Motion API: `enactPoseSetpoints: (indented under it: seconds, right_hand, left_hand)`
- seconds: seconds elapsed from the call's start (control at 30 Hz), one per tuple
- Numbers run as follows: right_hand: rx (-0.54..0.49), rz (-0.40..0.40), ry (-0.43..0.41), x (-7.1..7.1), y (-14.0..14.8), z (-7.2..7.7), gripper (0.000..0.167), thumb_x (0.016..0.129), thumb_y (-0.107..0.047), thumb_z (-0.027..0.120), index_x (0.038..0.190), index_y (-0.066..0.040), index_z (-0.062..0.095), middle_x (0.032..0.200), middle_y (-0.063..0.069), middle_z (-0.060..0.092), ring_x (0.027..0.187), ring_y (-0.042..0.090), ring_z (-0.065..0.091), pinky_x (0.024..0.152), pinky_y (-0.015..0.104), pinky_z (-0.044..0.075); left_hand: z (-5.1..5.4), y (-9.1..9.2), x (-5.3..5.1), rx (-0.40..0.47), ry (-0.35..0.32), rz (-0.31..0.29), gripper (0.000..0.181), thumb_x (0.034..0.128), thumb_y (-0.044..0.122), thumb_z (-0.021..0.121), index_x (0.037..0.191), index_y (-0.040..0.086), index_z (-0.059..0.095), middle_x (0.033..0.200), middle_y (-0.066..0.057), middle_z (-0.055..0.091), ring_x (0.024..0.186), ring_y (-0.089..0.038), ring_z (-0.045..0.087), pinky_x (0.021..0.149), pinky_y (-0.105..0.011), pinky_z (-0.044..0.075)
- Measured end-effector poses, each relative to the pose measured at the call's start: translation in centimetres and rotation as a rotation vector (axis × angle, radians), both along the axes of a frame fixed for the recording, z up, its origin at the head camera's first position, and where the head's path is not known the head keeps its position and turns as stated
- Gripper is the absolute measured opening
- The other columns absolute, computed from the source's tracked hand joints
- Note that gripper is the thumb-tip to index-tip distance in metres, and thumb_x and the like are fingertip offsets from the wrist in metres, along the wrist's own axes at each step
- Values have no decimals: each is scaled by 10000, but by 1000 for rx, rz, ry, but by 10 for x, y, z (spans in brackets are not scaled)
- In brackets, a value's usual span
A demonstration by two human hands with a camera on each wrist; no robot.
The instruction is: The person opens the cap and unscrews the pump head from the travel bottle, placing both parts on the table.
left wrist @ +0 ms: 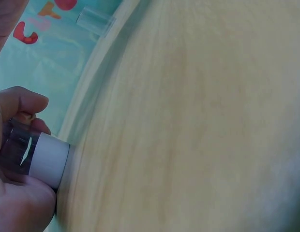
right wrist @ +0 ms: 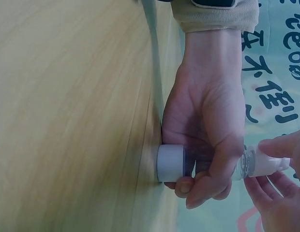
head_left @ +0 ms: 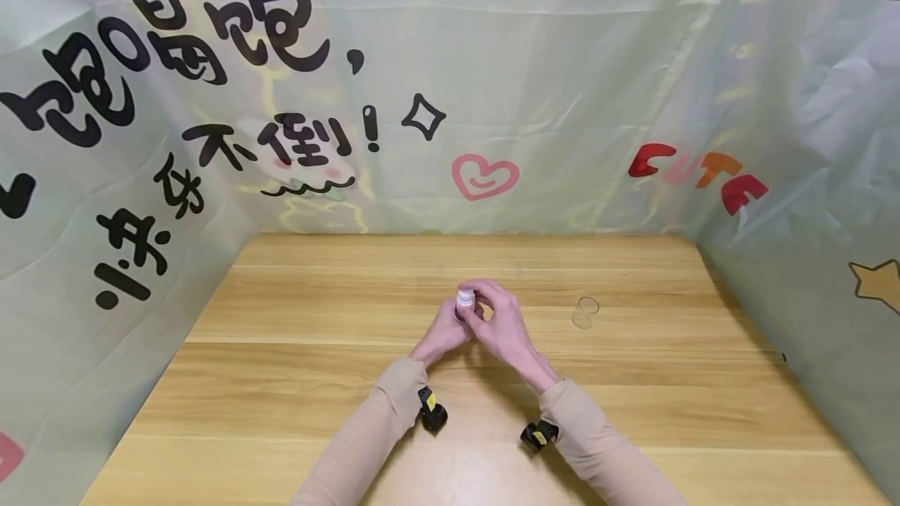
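A small clear bottle (right wrist: 203, 159) with a white base (right wrist: 170, 163) stands upright on the wooden table, mostly hidden by fingers. My left hand (head_left: 446, 330) grips it round the body. Above, my right hand (head_left: 502, 322) pinches the white top (right wrist: 263, 162) between thumb and fingers. That top has a narrower white tip and sits at the bottle's clear neck; whether it is screwed down I cannot tell. In the left wrist view the white base (left wrist: 49, 159) touches the table and the clear body looks dark.
A clear cylindrical cap (head_left: 585, 312) stands on the table (head_left: 316, 381) to the right of the hands. Printed cloth (head_left: 562, 100) encloses the table at the back and sides. Black wrist cameras (head_left: 433, 416) hang at both cuffs.
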State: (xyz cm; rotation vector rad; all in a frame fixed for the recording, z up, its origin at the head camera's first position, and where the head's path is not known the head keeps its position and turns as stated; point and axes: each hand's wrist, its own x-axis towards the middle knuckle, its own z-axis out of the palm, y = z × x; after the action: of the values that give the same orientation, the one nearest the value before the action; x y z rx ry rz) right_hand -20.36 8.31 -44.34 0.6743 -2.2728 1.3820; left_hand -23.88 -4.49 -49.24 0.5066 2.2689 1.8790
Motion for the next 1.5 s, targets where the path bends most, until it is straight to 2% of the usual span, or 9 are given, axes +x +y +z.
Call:
enactPoseSetpoints:
  seconds: [0.27,0.53,0.73,0.77,0.8,0.97,1.03,1.3,1.5]
  right_hand:
    - [14,-1,-2,-1,0,0,355,780,95,761,1121,31,684,1104,205,702,1020,359,700,901,385,590]
    - [7,45,-29,0,1,3,353,798,116,723,1139,43,672,1136,216,688,1073,378,687,941,392,574]
    - [16,66,-92,-1,2,4,391,778,138,697,1152,35,652,1163,215,678,1114,393,673,949,439,571]
    - [21,66,-96,-1,2,5,393,774,138,693,1150,30,652,1162,210,679,1113,389,673,943,437,574]
    - [26,62,-101,-1,2,5,396,772,130,696,1149,19,654,1161,201,681,1113,381,674,939,430,575]
    - [29,40,-110,-2,-1,6,368,782,87,743,1133,9,663,1148,191,692,1098,367,677,962,447,562]
    - [37,20,-116,-1,-2,6,370,780,70,762,1132,3,668,1148,188,699,1083,358,680,972,475,552]
    - [58,26,-92,0,-4,7,372,771,116,711,1121,-9,693,1186,185,714,1141,378,662,1031,548,498]
    - [52,10,-88,-1,-6,7,327,770,67,752,1078,-33,705,1231,175,698,1189,394,627,1066,580,449]
  left_hand:
    - [-5,1,-1,22,6,33,82,773,-46,609,841,-2,595,766,52,560,731,-73,513,708,-215,428]
    - [-8,0,-1,37,15,26,91,794,-17,623,879,-36,594,791,20,567,758,-81,522,749,-227,438]
    - [-8,-1,-1,51,36,8,166,801,3,599,948,-75,603,851,-83,611,773,-67,534,763,-211,445]
    - [-3,-2,1,48,38,2,178,802,-4,587,959,-88,600,862,-106,614,777,-68,533,766,-210,445]
    - [2,-2,4,44,36,-4,190,801,-14,575,967,-102,598,865,-95,617,777,-61,530,770,-206,444]
    - [3,-2,1,7,10,-15,178,796,-60,550,951,-135,592,822,-9,597,759,-67,520,758,-224,438]
    - [-8,0,-5,2,17,-7,155,788,-65,550,926,-118,598,805,20,588,743,-70,518,739,-226,435]
    - [-12,-1,-3,90,80,-5,169,736,-101,559,893,-132,614,795,-23,612,738,-37,527,747,-192,444]
    - [-11,0,-4,68,84,-6,156,741,-88,550,874,-132,617,768,-13,605,725,-26,517,733,-187,435]
